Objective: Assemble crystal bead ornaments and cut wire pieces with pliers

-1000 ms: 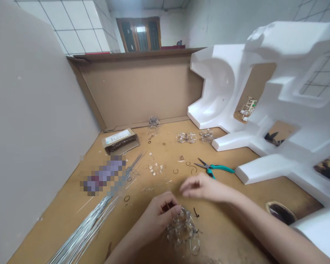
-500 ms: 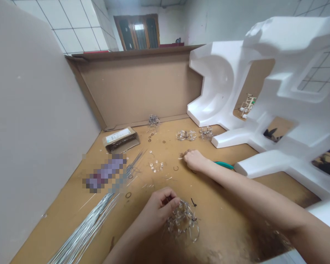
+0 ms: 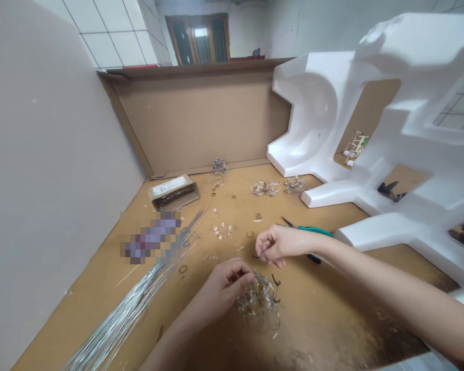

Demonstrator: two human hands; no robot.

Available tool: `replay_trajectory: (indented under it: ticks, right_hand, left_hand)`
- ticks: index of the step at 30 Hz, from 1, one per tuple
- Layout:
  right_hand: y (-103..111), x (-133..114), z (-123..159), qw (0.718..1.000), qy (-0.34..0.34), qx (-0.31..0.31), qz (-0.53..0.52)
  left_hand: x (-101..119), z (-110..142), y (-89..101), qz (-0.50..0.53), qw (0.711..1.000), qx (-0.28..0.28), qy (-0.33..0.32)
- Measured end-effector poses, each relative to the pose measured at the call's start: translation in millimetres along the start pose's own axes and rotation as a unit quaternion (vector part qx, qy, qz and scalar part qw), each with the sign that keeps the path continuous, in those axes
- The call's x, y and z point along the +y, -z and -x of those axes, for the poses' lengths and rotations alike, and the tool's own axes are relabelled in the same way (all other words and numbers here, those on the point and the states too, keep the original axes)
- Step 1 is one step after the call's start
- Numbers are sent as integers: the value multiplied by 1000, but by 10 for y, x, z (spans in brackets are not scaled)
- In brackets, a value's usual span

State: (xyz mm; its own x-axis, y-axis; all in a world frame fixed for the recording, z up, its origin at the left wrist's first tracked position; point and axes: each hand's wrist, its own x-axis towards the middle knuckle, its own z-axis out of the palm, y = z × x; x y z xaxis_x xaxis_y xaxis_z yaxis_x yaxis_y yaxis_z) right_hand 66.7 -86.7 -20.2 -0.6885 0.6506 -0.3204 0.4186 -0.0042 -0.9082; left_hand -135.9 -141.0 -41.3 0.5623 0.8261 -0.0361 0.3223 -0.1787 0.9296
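My left hand (image 3: 229, 284) is closed on the edge of a bent-wire piece (image 3: 260, 299), a tangle of silvery loops with clear bits and dark hooked ends on its right side. Just above it, my right hand (image 3: 272, 244) pinches a small dark curved wire (image 3: 255, 256), partly hidden by the fingertips. Pliers (image 3: 315, 230) with teal handles lie behind the right hand, partly covered by the wrist. A dark open ring (image 3: 250, 234) rests on the table left of that hand. Clear round beads (image 3: 223, 230) lie in a rough circle farther left.
A bundle of straight wires (image 3: 119, 314) lies at left, beside an open small carton (image 3: 174, 191). More wire pieces (image 3: 265, 188) stand at the back. White foam packaging (image 3: 317, 198) borders the right; a cardboard wall (image 3: 204, 118) closes the back.
My right hand has drawn back toward the left hand, with the dark curved wire now showing in its fingers. The pliers are more exposed. My left hand keeps its hold on the wire piece.
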Motion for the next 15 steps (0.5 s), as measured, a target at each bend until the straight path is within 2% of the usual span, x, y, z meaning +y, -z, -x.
replay_trajectory:
  ticks: [4,8,13,15]
  right_hand:
    - [-75,-85,40,999,-10,-10,42]
    - [-142,-223,195,987,22,69,143]
    - [-224,-331,359,979,20,8,203]
    - [-270,-325,358,964,39,26,262]
  left_hand:
    - [-43,-5,-1,-11,1000,1,-7]
    - [-70,-1,-6,10,1000,16,19]
    - [-88,-11,-19,42,998,32,39]
    - [-92,-13,-27,44,998,28,36]
